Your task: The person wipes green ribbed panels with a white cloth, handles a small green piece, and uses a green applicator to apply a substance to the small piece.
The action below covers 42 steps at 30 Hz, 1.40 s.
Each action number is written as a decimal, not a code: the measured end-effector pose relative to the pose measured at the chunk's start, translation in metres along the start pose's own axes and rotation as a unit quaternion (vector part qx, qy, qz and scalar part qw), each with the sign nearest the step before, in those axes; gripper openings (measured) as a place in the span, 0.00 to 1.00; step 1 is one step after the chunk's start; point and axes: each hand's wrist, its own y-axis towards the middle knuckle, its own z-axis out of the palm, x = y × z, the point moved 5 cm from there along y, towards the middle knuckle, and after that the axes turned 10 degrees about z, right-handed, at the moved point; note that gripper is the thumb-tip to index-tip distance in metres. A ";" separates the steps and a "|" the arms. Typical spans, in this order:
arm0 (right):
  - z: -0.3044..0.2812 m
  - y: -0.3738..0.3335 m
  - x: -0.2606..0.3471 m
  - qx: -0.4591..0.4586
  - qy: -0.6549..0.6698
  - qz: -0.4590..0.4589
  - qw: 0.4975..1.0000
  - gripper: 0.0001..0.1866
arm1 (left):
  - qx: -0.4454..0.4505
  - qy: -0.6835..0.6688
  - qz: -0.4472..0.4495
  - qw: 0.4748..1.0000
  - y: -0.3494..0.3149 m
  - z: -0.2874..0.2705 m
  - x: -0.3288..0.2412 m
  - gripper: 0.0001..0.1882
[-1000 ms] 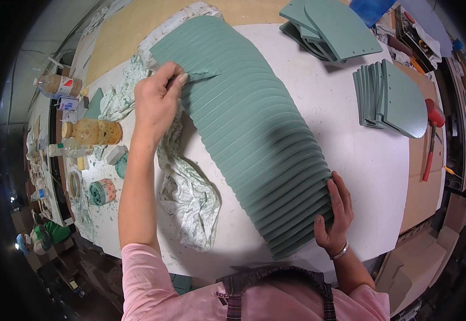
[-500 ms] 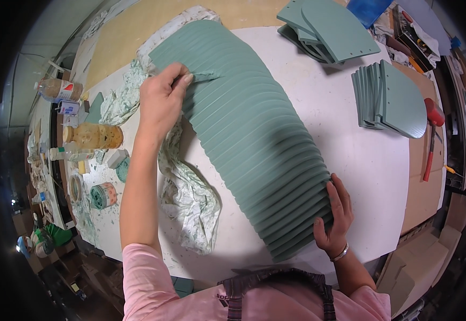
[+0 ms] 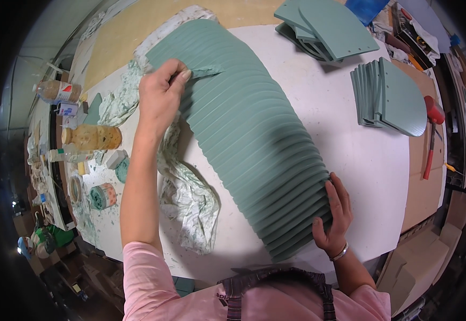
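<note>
A long, overlapping row of green-painted panels (image 3: 254, 123) lies fanned across the white table. My left hand (image 3: 161, 91) is closed in a pinch at the row's far left edge. From its fingertips a thin, pointed green-smeared strip (image 3: 206, 70) reaches over the panel faces; whether it is a blade or a scrap of cloth I cannot make out. My right hand (image 3: 335, 216) rests against the near right end of the row, fingers stretched along the side and thumb apart. Beside the row's left edge lies a crumpled, green-stained white cloth (image 3: 193, 208).
Two stacks of green panels, one flat (image 3: 340, 32) and one leaning (image 3: 399, 101), sit on the right. Beyond them lies a red mallet (image 3: 432, 115). At left stand a jar of green paste (image 3: 103, 196), a large amber jar (image 3: 96, 137) and a plastic bottle (image 3: 56, 92).
My left hand and the strip have shifted slightly toward the far side, across the panels. The right hand stays against the near end.
</note>
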 end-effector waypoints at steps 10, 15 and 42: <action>0.000 0.000 -0.001 -0.001 0.000 0.002 1.000 0.35 | -0.031 -0.127 -0.030 0.991 -0.014 -0.012 0.004 0.06; 0.001 0.000 0.000 -0.002 -0.001 -0.001 1.000 0.35 | -0.008 -0.168 -0.036 0.985 -0.014 -0.018 0.015 0.05; 0.001 0.000 -0.001 0.000 -0.002 0.004 1.000 0.35 | -0.078 -0.111 -0.002 0.991 -0.012 0.000 -0.001 0.06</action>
